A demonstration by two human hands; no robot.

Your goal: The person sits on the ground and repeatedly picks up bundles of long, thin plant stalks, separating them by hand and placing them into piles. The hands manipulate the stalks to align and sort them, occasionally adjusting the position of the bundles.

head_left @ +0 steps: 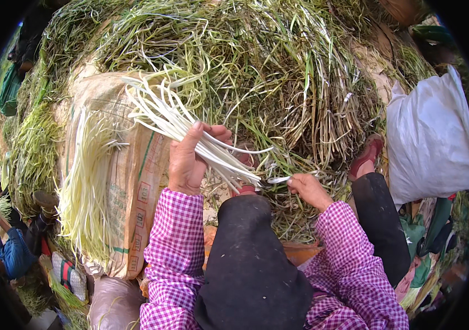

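Note:
My left hand (186, 165) is wrapped round a loose bunch of blanched chives (164, 116), in front of my body. Their pale white stalks slant from upper left to lower right, and the ends fan out past my fingers. To the right of the cut ends, my right hand (310, 190) is closed in a pinch on a thin white strip (279, 180). Whether this strip is a peeled skin or a whole stalk, I cannot tell. More chives, a long pale yellow pile (87, 192), lie on a woven sack (127, 220) to my left.
Ahead lies a broad heap of green and dried brown leaves (256, 71). A full white sack (432, 137) stands at the right, above coloured cloths (429, 231). My dark-trousered knee (248, 242) rises between my arms. At far left sits another person in blue (11, 250).

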